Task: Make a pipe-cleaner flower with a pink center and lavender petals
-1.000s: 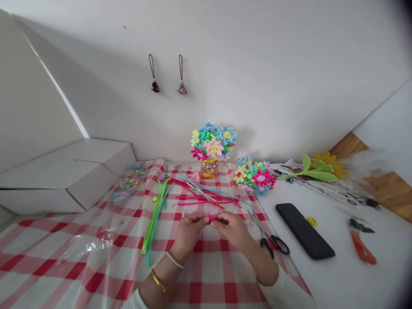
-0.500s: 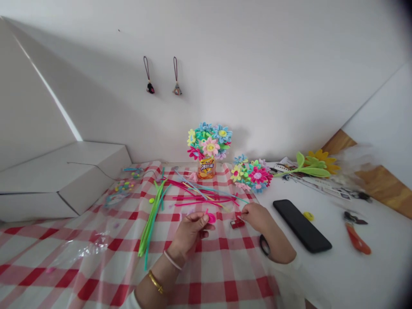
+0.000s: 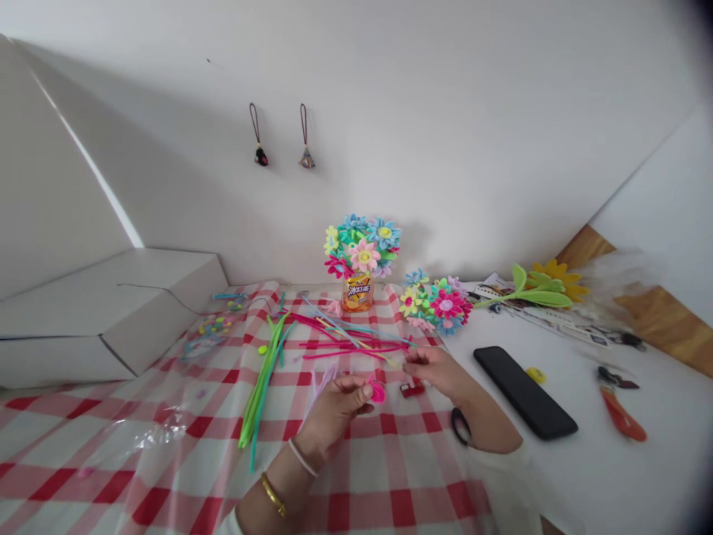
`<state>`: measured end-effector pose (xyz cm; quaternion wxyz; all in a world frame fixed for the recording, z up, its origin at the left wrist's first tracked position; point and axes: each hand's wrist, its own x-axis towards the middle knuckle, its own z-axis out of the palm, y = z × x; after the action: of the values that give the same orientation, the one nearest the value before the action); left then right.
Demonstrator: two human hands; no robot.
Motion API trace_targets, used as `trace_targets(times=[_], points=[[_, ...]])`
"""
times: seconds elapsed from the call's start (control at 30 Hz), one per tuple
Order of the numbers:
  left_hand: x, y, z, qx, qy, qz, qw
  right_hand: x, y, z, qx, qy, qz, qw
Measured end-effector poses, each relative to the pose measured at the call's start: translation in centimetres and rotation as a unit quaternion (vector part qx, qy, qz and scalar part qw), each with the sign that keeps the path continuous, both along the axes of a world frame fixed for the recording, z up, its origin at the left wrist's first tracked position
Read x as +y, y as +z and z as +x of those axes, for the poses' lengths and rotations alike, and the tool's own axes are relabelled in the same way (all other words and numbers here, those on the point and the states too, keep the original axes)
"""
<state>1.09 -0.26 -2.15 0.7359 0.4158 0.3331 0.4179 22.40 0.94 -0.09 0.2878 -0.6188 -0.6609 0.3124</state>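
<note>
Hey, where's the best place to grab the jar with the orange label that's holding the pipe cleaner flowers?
Grip the jar around its body, below the pipe cleaner flowers, coming from the near side over the loose pipe cleaners. It stands upright and narrow, and the flowers spread much wider above it, so its sides are the likely firm hold; the bunch looks top-heavy.

In front of you, the white surface (image 3: 657,401) carries a red-checked cloth (image 3: 111,446) strewn with green pipe cleaners (image 3: 259,394) and pink pipe cleaners (image 3: 350,348), with a black phone (image 3: 524,383) and orange-handled cutters (image 3: 621,414) lying beside it.
</note>
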Motion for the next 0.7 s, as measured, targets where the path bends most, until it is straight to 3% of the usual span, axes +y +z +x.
trace_targets(times=[0.07,0.13,0.27,0.4,0.5,0.57,0.7], points=[[-0.3,0.1,0.1,-0.012,-0.027,-0.011,0.999,-0.5,0.6,-0.8,0.177,0.037,-0.015,0.983],[-0.6,0.2,0.2,-0.039,-0.054,-0.032,0.997,-0.9,1.0,-1.8,0.291,0.050,-0.027,0.955],[-1.2,0.3,0.4,-0.090,-0.086,-0.063,0.990,-1.5,1.1,-3.7,0.353,0.072,-0.032,0.932],[-1.2,0.4,0.4,-0.111,-0.073,-0.056,0.990,-1.7,0.9,-5.0,0.404,0.079,-0.023,0.911],[-1.2,0.5,0.5,-0.118,-0.058,-0.044,0.990,-1.8,0.9,-5.2,0.401,0.076,-0.013,0.913],[-1.1,0.7,0.4,-0.130,-0.044,-0.036,0.990,-1.8,1.2,-4.8,0.357,0.070,-0.009,0.932],[-0.9,1.2,0.1,-0.157,-0.013,-0.018,0.987,-1.1,1.3,-2.5,0.165,0.066,-0.026,0.984]])
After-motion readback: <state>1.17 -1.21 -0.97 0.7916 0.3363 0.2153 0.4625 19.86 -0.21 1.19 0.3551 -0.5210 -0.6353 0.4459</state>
